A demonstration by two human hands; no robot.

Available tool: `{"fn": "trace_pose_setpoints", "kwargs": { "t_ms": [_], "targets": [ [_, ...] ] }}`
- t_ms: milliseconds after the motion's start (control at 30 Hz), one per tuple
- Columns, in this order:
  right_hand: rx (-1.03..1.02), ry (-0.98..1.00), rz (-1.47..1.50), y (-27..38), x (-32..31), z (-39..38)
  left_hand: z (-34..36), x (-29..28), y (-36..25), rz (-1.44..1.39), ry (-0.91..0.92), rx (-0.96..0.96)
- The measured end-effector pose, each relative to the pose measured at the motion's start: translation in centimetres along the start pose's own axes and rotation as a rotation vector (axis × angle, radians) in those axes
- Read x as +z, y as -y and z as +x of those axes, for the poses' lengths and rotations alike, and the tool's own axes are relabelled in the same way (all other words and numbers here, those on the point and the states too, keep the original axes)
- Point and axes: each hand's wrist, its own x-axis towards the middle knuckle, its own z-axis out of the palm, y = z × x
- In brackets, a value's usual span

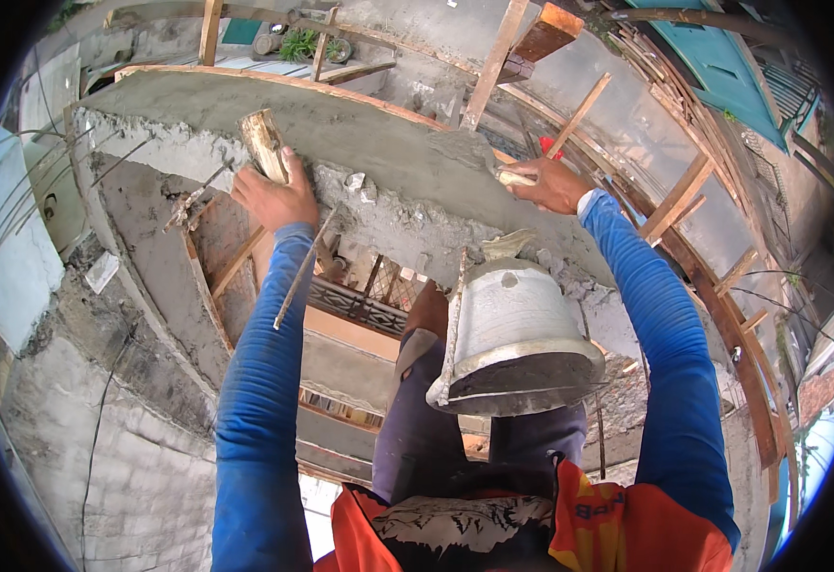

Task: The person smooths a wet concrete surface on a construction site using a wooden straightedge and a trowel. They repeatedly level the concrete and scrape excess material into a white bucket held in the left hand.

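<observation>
A long band of wet grey mortar (369, 133) covers the top of the concrete beam in front of me. My left hand (278, 195) is closed around a short, rough piece of wood (262, 141) at the beam's near edge. Further right, my right hand (552, 185) grips the pale handle of a trowel (460, 148), whose mortar-coated blade lies against the grey surface. Between my forearms, a white bucket (512, 310) crusted with mortar rests tipped toward me at the beam's ragged near side. Its mouth faces me and its inside is dark.
Wooden formwork boards (283, 80) and upright props (495, 62) line the beam's far side. A thin rod (304, 272) sticks out near my left forearm, with more bars at left. Below are my legs (426, 419), a metal railing (355, 303) and a drop. Stacked planks (689, 114) lie at right.
</observation>
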Motion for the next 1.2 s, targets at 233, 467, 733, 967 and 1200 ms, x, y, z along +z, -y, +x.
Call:
{"fn": "trace_pose_setpoints", "kwargs": {
  "t_ms": [233, 467, 733, 967, 1200],
  "targets": [
    [0.264, 0.136, 0.346, 16.3, -9.6, -17.8, -0.3, -0.4, 0.7, -0.036, 0.028, -0.031],
    [0.116, 0.157, 0.049, 29.6, -10.9, -37.9, -1.6, -5.8, 2.2, -0.486, 0.267, -0.264],
    [0.086, -0.049, -0.098, 27.0, 2.6, -37.8, -12.6, -20.1, 6.2, -0.518, 0.164, -0.425],
    [0.111, -0.283, -0.558, 29.2, 4.7, -37.7, -18.7, -27.9, 6.8, -0.807, 0.286, -0.559],
    [0.197, 0.017, -0.690, 31.9, 3.2, -36.1, -17.7, -32.1, 2.4, -0.238, 0.158, 0.208]
  ]
}}
